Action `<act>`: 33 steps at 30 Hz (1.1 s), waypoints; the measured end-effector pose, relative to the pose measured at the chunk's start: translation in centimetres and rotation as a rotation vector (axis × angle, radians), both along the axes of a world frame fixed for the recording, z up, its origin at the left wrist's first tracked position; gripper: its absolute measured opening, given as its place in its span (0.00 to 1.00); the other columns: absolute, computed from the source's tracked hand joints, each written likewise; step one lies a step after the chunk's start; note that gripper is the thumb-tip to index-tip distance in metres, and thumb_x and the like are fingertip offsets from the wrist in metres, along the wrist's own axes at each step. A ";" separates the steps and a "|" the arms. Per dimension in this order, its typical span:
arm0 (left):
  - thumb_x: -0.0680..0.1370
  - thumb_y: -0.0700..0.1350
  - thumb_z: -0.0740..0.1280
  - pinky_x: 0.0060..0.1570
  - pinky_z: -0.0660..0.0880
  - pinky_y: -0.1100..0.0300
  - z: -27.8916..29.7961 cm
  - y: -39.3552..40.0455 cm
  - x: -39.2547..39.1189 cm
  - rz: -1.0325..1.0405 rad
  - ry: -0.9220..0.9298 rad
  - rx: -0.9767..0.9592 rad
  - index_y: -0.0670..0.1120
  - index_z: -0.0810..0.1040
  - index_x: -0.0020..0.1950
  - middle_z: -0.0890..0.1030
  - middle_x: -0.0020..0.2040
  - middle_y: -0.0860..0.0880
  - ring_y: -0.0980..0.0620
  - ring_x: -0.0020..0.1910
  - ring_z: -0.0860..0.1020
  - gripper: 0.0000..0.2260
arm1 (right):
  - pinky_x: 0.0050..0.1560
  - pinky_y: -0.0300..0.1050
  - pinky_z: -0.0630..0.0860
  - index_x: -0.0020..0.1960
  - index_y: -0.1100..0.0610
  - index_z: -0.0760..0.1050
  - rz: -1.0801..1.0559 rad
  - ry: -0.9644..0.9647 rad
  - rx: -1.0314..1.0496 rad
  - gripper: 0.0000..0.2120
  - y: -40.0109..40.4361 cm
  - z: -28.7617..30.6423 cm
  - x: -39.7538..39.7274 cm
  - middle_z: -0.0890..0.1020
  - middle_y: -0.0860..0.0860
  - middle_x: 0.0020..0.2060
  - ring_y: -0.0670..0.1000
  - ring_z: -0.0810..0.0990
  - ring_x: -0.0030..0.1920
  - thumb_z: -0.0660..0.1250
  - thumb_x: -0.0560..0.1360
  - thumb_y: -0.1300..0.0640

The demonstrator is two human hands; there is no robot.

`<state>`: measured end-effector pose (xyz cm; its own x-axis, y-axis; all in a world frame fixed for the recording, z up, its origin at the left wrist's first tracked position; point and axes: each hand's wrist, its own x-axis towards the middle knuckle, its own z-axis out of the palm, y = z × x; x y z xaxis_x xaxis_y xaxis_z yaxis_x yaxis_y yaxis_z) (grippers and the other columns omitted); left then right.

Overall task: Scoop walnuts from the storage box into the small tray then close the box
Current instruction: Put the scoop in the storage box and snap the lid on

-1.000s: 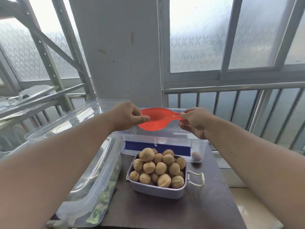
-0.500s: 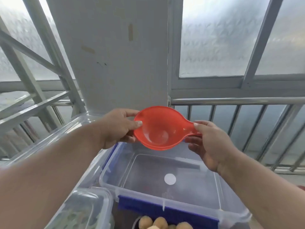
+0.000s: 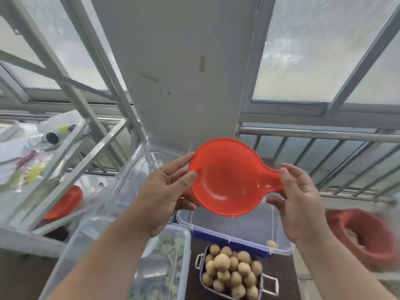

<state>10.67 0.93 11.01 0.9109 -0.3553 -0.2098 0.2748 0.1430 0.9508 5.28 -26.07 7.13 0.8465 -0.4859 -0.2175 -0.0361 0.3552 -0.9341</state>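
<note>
**Red scoop held in both hands above the open storage box**

You hold the red plastic scoop (image 3: 227,180) up in front of you with both hands, its hollow side facing you and empty. Your left hand (image 3: 164,198) grips the left rim of the bowl: the thumb lies over the inner edge and the other fingers curl behind it. Your right hand (image 3: 300,202) pinches the short handle on the right, thumb on the near face, fingers wrapped behind and below it.

The scoop hangs above the clear storage box (image 3: 279,245), which stands open on the far part of the dark tabletop (image 3: 279,269). A blue latch strip runs along the box's near wall, and one walnut (image 3: 271,244) shows inside at its near right corner. The box's clear lid (image 3: 112,204) stands tilted up to the left, partly behind your left forearm.

Just in front of the box, nearer to you, sits the small tray (image 3: 202,273), a pale metal one with wire handles at both ends. It is heaped with walnuts (image 3: 231,269).

To the left of the tray lies a second clear container (image 3: 168,256) with green contents, its lid on. A blurred red object (image 3: 363,237) shows at the right edge, and a metal rack (image 3: 65,165) with bags stands at the far left.
</note>
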 end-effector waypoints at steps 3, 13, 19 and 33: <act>0.84 0.38 0.67 0.34 0.82 0.59 -1.2 2.2 -0.2 0.023 0.017 0.010 0.54 0.78 0.76 0.86 0.60 0.44 0.49 0.33 0.78 0.21 | 0.34 0.46 0.81 0.62 0.49 0.79 0.037 -0.002 -0.244 0.08 0.9 0.0 -0.5 0.84 0.54 0.43 0.56 0.84 0.40 0.68 0.84 0.56; 0.86 0.38 0.66 0.38 0.82 0.55 -4.8 3.6 2.2 -0.025 0.035 0.133 0.56 0.76 0.78 0.86 0.58 0.47 0.50 0.36 0.79 0.22 | 0.51 0.30 0.77 0.67 0.42 0.75 0.172 -0.002 -0.964 0.27 3.9 -1.8 -1.4 0.77 0.46 0.57 0.42 0.78 0.56 0.80 0.73 0.58; 0.84 0.35 0.68 0.38 0.85 0.55 -7.6 0.2 3.5 0.156 -0.055 0.480 0.56 0.79 0.73 0.82 0.60 0.51 0.51 0.33 0.82 0.22 | 0.54 0.33 0.76 0.73 0.47 0.74 0.447 0.102 -1.064 0.34 -0.6 -4.6 1.2 0.72 0.44 0.61 0.44 0.78 0.48 0.83 0.71 0.52; 0.76 0.36 0.67 0.53 0.80 0.50 -17.8 -7.1 6.7 -0.171 -0.101 1.072 0.48 0.82 0.61 0.84 0.50 0.48 0.45 0.50 0.82 0.15 | 0.55 0.52 0.77 0.60 0.54 0.80 0.584 0.638 -1.217 0.18 -4.6 -16.1 3.1 0.76 0.54 0.57 0.59 0.77 0.59 0.74 0.71 0.62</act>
